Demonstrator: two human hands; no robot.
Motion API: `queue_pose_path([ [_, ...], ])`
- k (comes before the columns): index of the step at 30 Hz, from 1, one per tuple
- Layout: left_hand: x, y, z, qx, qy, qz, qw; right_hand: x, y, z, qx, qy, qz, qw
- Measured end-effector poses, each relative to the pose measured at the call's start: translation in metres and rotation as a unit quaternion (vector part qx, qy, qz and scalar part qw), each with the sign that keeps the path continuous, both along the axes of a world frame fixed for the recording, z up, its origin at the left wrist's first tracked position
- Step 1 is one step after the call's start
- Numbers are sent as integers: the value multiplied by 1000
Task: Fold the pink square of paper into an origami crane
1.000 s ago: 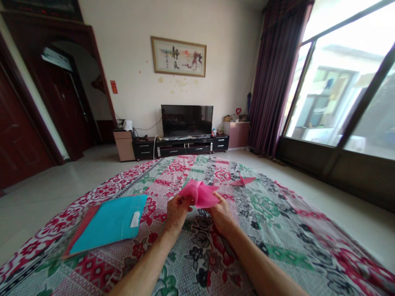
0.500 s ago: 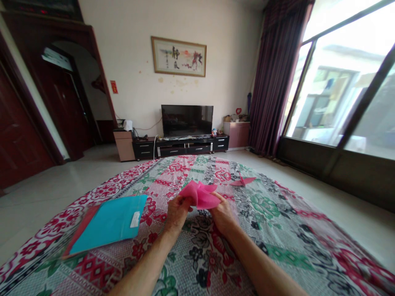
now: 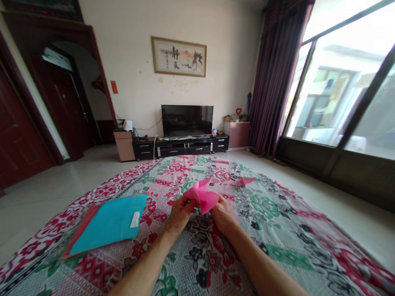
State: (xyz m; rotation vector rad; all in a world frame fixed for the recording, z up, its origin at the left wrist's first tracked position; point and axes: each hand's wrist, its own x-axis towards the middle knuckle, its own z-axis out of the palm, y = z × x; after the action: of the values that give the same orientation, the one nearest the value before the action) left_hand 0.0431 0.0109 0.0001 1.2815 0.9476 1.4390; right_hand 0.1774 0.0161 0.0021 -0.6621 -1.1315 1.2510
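Observation:
A bright pink folded paper [image 3: 202,196] is held above the patterned tablecloth, with pointed flaps rising from it. My left hand [image 3: 182,210] pinches its left side between thumb and fingers. On the right side, my right hand [image 3: 222,211] grips the paper's edge, its fingers partly hidden behind the paper. Beyond my hands to the right, a pink folded paper bird [image 3: 243,181] rests on the cloth. A blue packet of paper [image 3: 109,224] with a white label lies to the left, a red sheet showing along its left edge.
The round table wears a floral tablecloth [image 3: 265,205]. Behind it stand a black television [image 3: 187,120] on a low black cabinet [image 3: 197,150], a curtain [image 3: 271,78] and a large window at the right, and a dark red door at the left.
The pink paper has changed shape between my hands: its flaps now spread into sharper points, one rising toward the upper right. Both hands have shifted slightly. The packet and paper bird have not moved.

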Motion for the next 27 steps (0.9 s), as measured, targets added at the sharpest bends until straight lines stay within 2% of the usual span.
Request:
queue_pose_path([
  [7, 1, -3, 6, 4, 27, 5, 1000, 3, 0, -2, 5, -34, -3, 999],
  [14, 2, -3, 6, -17, 32, 5, 999, 4, -1, 0, 1, -45, 30, 999],
  [21, 2, -7, 10, 17, 44, -20, 999, 9, -3, 3, -20, -51, 40, 998],
  [27, -1, -3, 5, -10, 32, -20, 999, 11, -5, 7, -30, -21, 88, 995],
])
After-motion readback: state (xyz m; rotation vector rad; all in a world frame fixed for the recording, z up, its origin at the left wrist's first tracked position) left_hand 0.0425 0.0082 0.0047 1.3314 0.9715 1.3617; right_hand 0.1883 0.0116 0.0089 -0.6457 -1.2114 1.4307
